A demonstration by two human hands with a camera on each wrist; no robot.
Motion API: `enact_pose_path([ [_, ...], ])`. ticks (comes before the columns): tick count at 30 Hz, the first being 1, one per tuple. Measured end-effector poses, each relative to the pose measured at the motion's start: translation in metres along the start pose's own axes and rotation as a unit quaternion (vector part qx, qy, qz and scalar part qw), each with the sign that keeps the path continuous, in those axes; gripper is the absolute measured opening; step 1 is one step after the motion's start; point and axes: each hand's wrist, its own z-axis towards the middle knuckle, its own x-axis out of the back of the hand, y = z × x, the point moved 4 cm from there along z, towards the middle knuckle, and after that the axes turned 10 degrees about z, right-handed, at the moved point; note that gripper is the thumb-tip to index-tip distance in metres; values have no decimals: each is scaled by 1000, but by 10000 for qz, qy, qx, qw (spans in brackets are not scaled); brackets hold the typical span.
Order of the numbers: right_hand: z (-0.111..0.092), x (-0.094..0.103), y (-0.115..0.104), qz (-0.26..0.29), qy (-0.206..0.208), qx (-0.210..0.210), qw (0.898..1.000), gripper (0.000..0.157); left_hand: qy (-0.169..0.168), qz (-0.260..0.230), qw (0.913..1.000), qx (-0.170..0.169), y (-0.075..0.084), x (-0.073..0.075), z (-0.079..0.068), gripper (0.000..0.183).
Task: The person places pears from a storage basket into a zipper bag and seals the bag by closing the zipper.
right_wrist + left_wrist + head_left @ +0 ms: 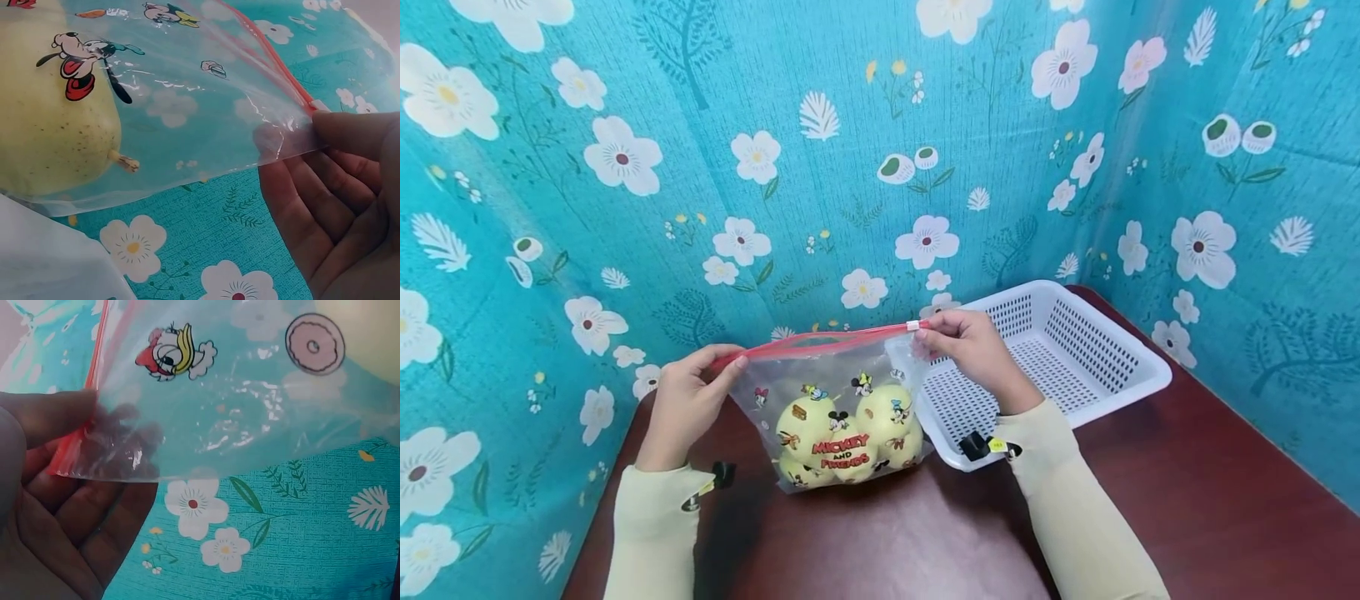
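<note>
A clear zip bag [752,383] printed with cartoon figures stands upright over the table, its red zip edge [850,335] bowed apart along the middle. Inside it sit several pale yellow-green pears [880,408]; one pear [69,137] shows its stem in the right wrist view. My left hand [688,400] pinches the bag's top left corner between thumb and fingers. At the top right corner my right hand [977,346] pinches the bag beside the white slider [913,326]. In the left wrist view, several fingertips show through the plastic.
Right behind the bag is a white perforated plastic basket [1120,392], partly under the right forearm. Both rest on a dark red-brown table [1210,492]. A turquoise flowered cloth [820,200] hangs around the back and sides.
</note>
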Motion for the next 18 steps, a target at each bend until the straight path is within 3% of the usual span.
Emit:
enact_pose_path([
  [4, 1, -1, -1, 139, -19, 9, 9999, 12, 237, 265, 9985, -428, 14, 2, 1, 28],
  [6, 0, -3, 0, 195, -69, 11, 9998, 12, 414, 470, 9942, -876, 27, 2, -1, 31],
  [11, 1, -2, 1, 127, -64, 51, 9999, 13, 823, 790, 9675, -2257, 76, -8, 3, 26],
  [14, 2, -1, 1, 19, 5, 38, 10000, 15, 762, 688, 9518, -2889, 109, -21, 11, 21],
  [18, 1, 0, 1, -114, 92, 10, 9999, 15, 428, 641, 9404, -3311, 143, -41, 21, 19],
])
